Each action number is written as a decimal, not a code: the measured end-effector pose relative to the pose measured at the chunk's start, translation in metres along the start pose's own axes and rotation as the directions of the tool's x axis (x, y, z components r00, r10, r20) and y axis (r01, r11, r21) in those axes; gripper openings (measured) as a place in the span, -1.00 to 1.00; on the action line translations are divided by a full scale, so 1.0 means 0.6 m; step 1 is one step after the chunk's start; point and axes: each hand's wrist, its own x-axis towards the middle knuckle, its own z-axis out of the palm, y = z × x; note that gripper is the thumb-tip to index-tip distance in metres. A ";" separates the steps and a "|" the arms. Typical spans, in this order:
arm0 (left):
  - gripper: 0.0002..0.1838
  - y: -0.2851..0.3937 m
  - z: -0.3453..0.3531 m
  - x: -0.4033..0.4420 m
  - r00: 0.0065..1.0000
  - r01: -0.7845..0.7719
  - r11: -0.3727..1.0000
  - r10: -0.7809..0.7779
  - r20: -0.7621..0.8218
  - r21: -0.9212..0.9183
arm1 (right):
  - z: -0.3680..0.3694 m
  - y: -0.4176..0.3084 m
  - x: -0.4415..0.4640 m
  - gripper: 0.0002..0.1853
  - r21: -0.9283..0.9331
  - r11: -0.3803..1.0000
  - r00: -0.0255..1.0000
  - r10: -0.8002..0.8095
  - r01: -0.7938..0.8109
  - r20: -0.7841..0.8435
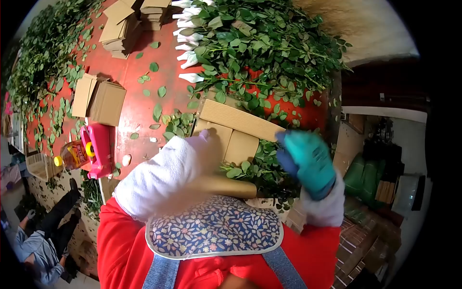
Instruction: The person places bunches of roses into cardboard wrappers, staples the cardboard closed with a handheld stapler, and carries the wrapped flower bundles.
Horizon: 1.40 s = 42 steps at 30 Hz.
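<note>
My left hand (205, 137), in a purple glove below a white towelling sleeve, is over the left part of the brown cardboard (243, 146). Its fingers are mostly hidden and blurred. At the right end of a corrugated cardboard strip (240, 119) is my right hand (307, 161), in a teal and blue glove smeared by motion; whether it grips the strip is unclear. Green leafy stems (272, 161) lie under and beside the cardboard. A brown roll (236, 187) lies close to my apron.
Leafy stems with white-wrapped heads (191, 77) lie at the table's back. Cardboard stacks (109, 102), a pink tape dispenser (100, 149) and a bottle (72, 155) are on the red table (137, 108)'s left. A person (41, 250) is at lower left.
</note>
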 end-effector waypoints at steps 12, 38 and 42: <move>-0.36 0.002 -0.024 -0.064 0.943 -0.211 0.977 0.208 -0.259 0.018 | 0.344 0.253 0.228 -0.61 -0.244 0.967 0.955 0.131 -0.065 0.265; -0.34 0.005 0.026 -0.035 0.958 -0.115 0.989 0.087 -0.272 -0.089 | 0.247 0.040 -0.138 -0.90 0.164 0.974 0.937 0.095 -0.158 0.336; -0.49 -0.008 0.067 0.003 0.921 -0.228 0.973 0.201 -0.334 -0.041 | 0.276 0.044 -0.155 -0.86 0.192 0.972 0.938 0.061 -0.133 0.342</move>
